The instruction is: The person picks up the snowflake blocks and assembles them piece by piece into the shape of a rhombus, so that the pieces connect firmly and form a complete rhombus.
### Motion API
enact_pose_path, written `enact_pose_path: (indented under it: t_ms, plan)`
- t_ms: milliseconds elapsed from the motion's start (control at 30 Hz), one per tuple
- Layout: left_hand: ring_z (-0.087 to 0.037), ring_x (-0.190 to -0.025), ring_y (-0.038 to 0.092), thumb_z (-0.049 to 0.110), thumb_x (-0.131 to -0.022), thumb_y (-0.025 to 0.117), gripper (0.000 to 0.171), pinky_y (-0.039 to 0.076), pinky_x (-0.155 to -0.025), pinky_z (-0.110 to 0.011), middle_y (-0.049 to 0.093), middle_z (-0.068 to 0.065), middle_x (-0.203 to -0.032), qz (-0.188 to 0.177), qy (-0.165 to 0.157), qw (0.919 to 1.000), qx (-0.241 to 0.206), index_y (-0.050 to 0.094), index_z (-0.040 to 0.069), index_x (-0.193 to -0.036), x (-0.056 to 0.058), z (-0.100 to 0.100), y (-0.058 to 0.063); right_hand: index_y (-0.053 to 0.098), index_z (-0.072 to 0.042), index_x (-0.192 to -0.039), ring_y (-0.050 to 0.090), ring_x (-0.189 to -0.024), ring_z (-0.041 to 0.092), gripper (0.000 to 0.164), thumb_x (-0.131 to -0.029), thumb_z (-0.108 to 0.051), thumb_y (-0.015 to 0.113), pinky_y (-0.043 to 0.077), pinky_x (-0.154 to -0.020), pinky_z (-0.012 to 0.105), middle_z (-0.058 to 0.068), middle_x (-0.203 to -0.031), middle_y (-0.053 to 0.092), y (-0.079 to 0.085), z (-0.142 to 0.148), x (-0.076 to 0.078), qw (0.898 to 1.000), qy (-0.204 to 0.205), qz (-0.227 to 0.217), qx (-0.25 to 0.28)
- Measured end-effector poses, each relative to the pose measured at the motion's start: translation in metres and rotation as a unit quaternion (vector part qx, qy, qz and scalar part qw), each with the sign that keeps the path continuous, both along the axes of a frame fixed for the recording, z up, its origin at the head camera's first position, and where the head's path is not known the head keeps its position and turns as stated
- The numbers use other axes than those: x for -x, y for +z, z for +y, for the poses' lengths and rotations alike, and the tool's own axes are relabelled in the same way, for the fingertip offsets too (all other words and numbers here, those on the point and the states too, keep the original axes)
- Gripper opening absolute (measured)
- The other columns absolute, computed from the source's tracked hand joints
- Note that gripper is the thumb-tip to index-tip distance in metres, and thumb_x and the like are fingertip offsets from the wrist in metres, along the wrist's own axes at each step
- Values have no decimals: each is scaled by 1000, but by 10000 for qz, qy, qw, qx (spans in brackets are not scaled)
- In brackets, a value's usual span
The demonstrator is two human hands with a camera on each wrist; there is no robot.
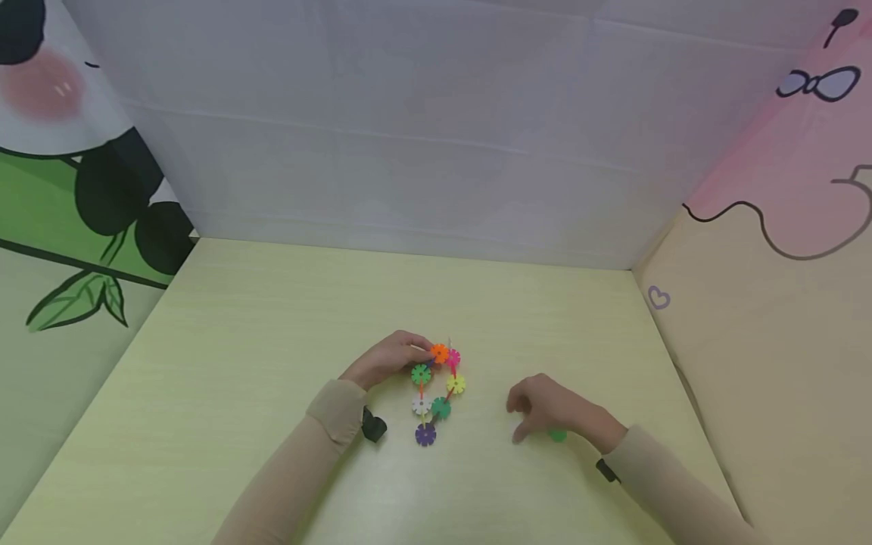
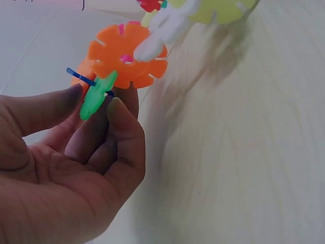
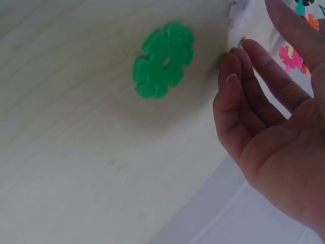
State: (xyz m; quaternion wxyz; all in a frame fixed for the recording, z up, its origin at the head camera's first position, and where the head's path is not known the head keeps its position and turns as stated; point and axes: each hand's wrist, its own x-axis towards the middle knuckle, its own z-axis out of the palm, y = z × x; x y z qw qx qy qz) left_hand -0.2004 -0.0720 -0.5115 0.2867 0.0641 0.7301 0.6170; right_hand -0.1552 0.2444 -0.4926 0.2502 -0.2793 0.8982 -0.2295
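Observation:
My left hand (image 1: 395, 357) pinches a ring-shaped chain of plastic snowflake discs at its upper left, by the orange disc (image 1: 440, 353). In the left wrist view, thumb and fingers hold a small green disc (image 2: 96, 96) and a blue one seen edge-on beside the orange. The chain also has pink, yellow, white and purple discs (image 1: 425, 434). My right hand (image 1: 548, 405) is right of the chain, fingers bent, thumb apart, nothing visibly held. Near its fingertips is a whitish disc (image 3: 239, 12), partly cut off by the frame. A loose green disc (image 3: 165, 60) lies by the hand.
The pale wood-grain table (image 1: 306, 303) meets a whitish back wall (image 1: 409, 151). Printed side panels stand at left and right (image 1: 783, 341). A small black device (image 1: 373, 425) sits at the left cuff, another (image 1: 608, 470) at the right.

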Motion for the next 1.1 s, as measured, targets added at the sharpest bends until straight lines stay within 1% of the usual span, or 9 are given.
enact_pose_path:
  t_ms: [133,300,400,533,667,833,967,1100]
  plan:
    - [-16,-73,55,11,-92,62,15,46,-67,-29,65,-10,-93,-44,44,10000,-13,68,0,-100,0,0,0,67,-11,-87,49,-73,13,35,-63,-21,90,44,-68,31,-4,-78,57,0,-2,-5,9998,127,147,-80]
    - [-17,-73,55,13,-92,63,16,46,-68,-29,65,-10,-94,-39,47,10000,19,68,0,-100,-1,0,1,64,-11,-82,47,-71,14,28,-66,-11,87,42,-64,30,-2,-76,55,-3,-2,-6,9995,241,209,7]
    - [-17,-74,55,13,-92,63,16,46,-68,-30,65,-11,-95,-66,65,9999,62,68,0,-100,-1,0,2,63,-12,-81,46,-70,13,26,-67,-8,85,42,-63,29,-2,-75,54,-5,-1,-6,9993,300,234,51]
    - [-17,-74,55,11,-91,62,15,46,-69,-31,65,-10,-94,-81,98,9998,130,69,1,-99,-2,0,1,62,-13,-78,46,-69,11,24,-69,-10,84,42,-61,28,-4,-73,54,-6,1,-5,9989,365,279,-6]
    - [-17,-72,53,9,-91,61,13,46,-68,-31,63,-7,-90,-48,158,9996,235,69,1,-97,-2,0,0,61,-13,-77,45,-67,11,23,-72,-11,83,41,-59,29,-3,-71,53,-5,2,-4,9991,352,232,11]
    - [-17,-70,52,11,-91,62,12,45,-67,-30,62,-6,-86,-16,162,9993,350,69,1,-95,-1,-1,-2,59,-13,-78,45,-67,10,23,-74,-11,82,41,-59,28,-2,-71,54,-5,3,-2,9992,329,210,37]
    - [-16,-69,51,11,-91,62,13,44,-66,-30,63,-6,-85,-18,130,9994,330,69,1,-95,-2,-2,-1,59,-13,-77,46,-67,11,22,-75,-10,81,41,-60,29,-2,-71,54,-3,4,0,9993,338,172,53]
    - [-16,-68,51,11,-92,62,13,44,-65,-30,62,-5,-82,21,100,9995,291,68,-1,-94,-2,-2,-1,61,-13,-79,49,-69,12,18,-78,-8,78,44,-62,30,-4,-74,56,-1,5,5,9991,394,139,100]
